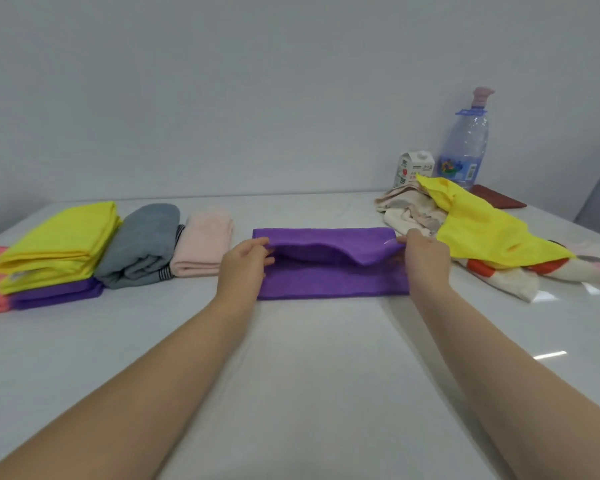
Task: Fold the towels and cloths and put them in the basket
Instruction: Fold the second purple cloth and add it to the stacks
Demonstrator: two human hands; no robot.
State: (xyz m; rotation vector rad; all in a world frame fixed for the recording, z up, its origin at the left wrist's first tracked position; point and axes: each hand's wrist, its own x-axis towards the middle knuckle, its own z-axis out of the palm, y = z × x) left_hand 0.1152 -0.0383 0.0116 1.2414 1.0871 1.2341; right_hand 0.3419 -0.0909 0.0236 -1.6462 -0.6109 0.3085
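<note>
Centre of the worktop (309,375), the purple cloth (329,278) lies as a long band, and both hands are on its top layer. The left hand (243,268) pinches the flap's left end, fingers (256,244) curled over it. The right hand (425,259) pinches the right corner. Between them the flap sags in the middle, and that is the thing to fix: draw the two ends gently apart so the layer goes taut, then lay it edge to edge on the lower layer and smooth outward.

Room is good on the near side, with bare worktop all the way to the near edge. It is tighter at the sides. To the left, the folded pink towel (203,242) sits just beside the left hand, then the grey towel (142,244) and the yellow stack (59,244), all towards the left edge. On the right, the loose yellow cloth (489,233) drapes close behind the right hand, on a heap of unfolded cloths (413,211), so that elbow has little swing.

At the far right corner stand a water bottle (465,147) and a milk carton (413,168), well clear. No basket is in view, so I'd judge that packing comes later.
</note>
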